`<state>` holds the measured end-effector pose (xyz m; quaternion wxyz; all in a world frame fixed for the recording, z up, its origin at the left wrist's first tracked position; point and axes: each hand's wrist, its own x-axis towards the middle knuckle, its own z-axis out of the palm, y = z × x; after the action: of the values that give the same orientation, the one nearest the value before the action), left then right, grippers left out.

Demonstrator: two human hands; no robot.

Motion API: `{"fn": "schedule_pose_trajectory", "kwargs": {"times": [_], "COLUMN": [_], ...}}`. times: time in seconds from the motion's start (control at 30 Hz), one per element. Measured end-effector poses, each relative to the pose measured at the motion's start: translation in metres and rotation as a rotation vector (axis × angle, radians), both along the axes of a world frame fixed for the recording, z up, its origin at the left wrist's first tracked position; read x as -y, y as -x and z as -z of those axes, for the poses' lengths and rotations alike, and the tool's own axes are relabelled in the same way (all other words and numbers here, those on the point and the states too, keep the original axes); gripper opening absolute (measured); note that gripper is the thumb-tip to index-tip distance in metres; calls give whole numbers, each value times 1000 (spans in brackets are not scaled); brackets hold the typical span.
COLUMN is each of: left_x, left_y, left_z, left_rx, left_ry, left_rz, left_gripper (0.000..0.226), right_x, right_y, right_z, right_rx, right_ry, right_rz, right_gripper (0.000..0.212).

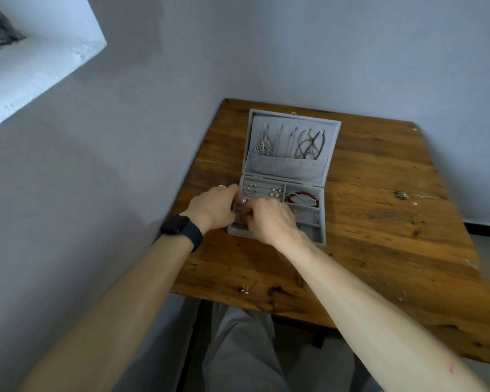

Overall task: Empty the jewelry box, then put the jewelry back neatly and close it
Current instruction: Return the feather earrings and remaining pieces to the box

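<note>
Head view: left hand (pixel 215 206) and right hand (pixel 269 219) huddle over the ring slots (pixel 262 193) of the open jewelry box (pixel 289 168) on the table (pixel 379 222), fingers curled, grip impossible to tell, probably tucking a ring in, with two stray studs (pixel 245 290) at the table's near edge likely next.

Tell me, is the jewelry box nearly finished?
Hard to tell which stage this is. The necklaces hang in the open lid, and a red bracelet lies in its compartment. The left hand and right hand work at the ring slots; what they pinch is hidden. Two small studs lie out on the table. The lid is not yet closed.
</note>
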<state>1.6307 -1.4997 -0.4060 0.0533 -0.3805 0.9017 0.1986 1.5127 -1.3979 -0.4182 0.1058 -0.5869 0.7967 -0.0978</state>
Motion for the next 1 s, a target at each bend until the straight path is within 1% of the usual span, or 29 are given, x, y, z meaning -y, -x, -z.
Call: {"fn": "schedule_pose_trajectory", "kwargs": {"times": [0.13,0.33,0.43,0.5,0.57,0.67,0.73,0.8,0.9,1.0], "left_x": [0,-5,-5,-5,-11,-34,-56,-80,-111,-133], "left_y": [1,7,7,2,-8,-28,-45,-62,-81,-88], "left_z": [2,1,-1,-1,0,4,8,15,30,39], "left_rx": [-58,-73,-74,-94,-146,-300,-409,-474,-440,-390], "left_ry": [-105,-151,-142,-157,-166,-120,-70,-58,-92,-40], "left_rz": [-71,-112,-101,-90,-89,-155,-228,-264,-213,-174], "left_gripper": [36,39,38,40,41,36,32,27,22,22], "right_x": [1,11,13,7,-9,-48,-79,-107,-136,-147], "right_y": [-2,-1,1,3,2,-5,-14,-25,-40,-50], "right_z": [-1,-3,-2,-1,-1,-2,2,11,31,46], "right_rx": [25,119,158,154,154,200,237,280,327,301], "right_ry": [25,-44,-33,3,87,229,266,283,261,290], "right_rz": [57,123,115,89,67,52,53,45,13,2], "right_gripper": [23,28,26,21,19,20,19,16,20,24]}}
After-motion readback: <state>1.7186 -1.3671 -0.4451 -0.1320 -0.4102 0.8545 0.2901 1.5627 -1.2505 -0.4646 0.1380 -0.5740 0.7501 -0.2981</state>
